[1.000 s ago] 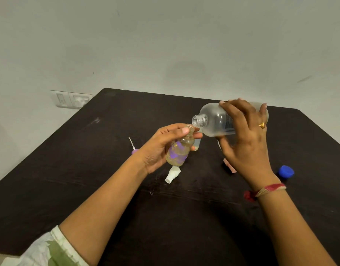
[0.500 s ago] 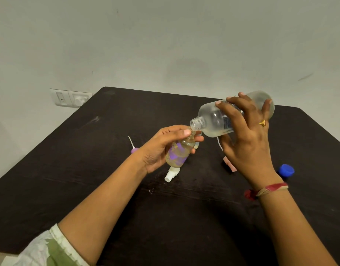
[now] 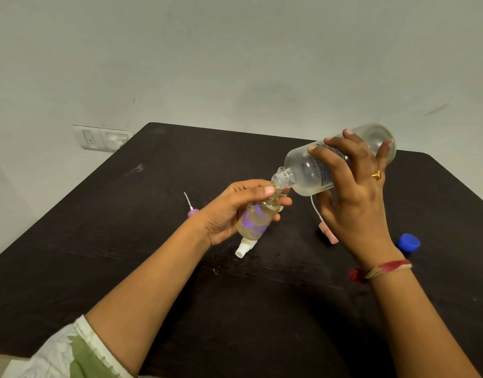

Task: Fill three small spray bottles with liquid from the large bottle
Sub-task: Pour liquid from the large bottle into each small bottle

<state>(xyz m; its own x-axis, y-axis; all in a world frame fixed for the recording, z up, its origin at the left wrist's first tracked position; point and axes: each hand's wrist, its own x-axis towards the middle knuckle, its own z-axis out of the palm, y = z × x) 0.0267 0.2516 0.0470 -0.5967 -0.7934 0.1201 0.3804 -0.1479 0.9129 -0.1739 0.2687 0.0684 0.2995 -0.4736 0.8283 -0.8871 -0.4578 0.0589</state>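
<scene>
Right hand (image 3: pixel 355 203): fingers wrapped round large bottle (image 3: pixel 311 173), tilted, mouth at small spray bottle (image 3: pixel 258 216) neck. Left hand (image 3: pixel 234 211): curled round small spray bottle above table (image 3: pixel 125 241).

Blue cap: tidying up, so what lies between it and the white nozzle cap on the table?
Head view: the pink spray head, partly hidden by the right hand.

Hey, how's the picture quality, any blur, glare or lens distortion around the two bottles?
Head view: dim, soft light; the wide lens slightly bows the table edges; the large bottle in the right hand and the small spray bottle in the left hand are sharp, with mild highlights and no harsh glare.
</scene>
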